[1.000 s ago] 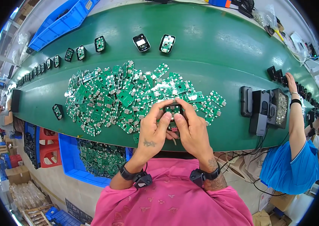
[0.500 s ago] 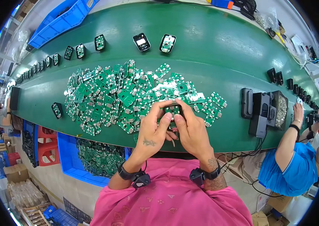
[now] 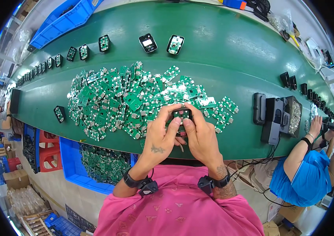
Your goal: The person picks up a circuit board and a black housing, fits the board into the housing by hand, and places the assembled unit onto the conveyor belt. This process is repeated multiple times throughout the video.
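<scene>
Between my two hands, over the near edge of the green table, is a small black casing (image 3: pixel 190 113) with a green circuit board (image 3: pixel 181 114) in it. My left hand (image 3: pixel 162 133) wraps its left side, and my right hand (image 3: pixel 201 135) wraps its right. Both thumbs press on the board's face, covering part of it. Red parts show at the board's top and low between the hands. Just beyond my fingers spreads a large pile of loose green circuit boards (image 3: pixel 112 98). Left of the pile stands one black casing with a board (image 3: pixel 59 114).
Filled casings (image 3: pixel 83 52) line the far left of the table (image 3: pixel 230 59). At right stand grey-black devices (image 3: pixel 271 120) beside a box of small metal parts (image 3: pixel 294 116). A blue bin (image 3: pixel 70 165) of boards sits below the near edge. A co-worker in blue (image 3: pixel 305 177) sits at right.
My hands stay almost in place, thumbs still on the board. The co-worker at right has moved a hand further right and nearer, now by a dark object.
</scene>
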Demonstrator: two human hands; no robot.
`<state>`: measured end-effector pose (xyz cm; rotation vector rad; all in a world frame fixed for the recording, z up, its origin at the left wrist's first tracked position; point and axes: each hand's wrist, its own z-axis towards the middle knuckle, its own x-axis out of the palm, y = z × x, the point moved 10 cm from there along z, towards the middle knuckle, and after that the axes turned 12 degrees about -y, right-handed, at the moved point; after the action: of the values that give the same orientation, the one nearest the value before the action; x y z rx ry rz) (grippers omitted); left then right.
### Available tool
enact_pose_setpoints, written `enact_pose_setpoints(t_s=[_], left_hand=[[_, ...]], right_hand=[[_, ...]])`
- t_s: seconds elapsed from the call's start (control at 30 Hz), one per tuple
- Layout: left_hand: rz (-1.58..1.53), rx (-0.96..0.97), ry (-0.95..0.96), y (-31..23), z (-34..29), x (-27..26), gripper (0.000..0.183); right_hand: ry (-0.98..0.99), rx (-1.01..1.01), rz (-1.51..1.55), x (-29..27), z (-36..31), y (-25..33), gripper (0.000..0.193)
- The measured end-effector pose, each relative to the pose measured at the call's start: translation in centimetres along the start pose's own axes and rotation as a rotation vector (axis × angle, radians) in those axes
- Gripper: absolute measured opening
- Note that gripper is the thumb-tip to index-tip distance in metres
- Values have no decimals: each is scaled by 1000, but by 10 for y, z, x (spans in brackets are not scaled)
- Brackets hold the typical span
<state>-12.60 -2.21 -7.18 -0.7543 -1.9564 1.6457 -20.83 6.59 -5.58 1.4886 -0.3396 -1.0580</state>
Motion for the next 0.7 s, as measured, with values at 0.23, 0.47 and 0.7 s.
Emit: enact_pose_setpoints(t_s=[0.23,0.47,0.7], left_hand=[[19,68,-17,-6,-3,-2,33],[39,308,-105,-20,-12,-9,30],[188,230,-175,-51,33,-51,31]], right_hand=[[-23,-26,84,-3,2,10,37],[-189,-97,306,2,-9,0,36],[-74,6,269,8,11,18,42]])
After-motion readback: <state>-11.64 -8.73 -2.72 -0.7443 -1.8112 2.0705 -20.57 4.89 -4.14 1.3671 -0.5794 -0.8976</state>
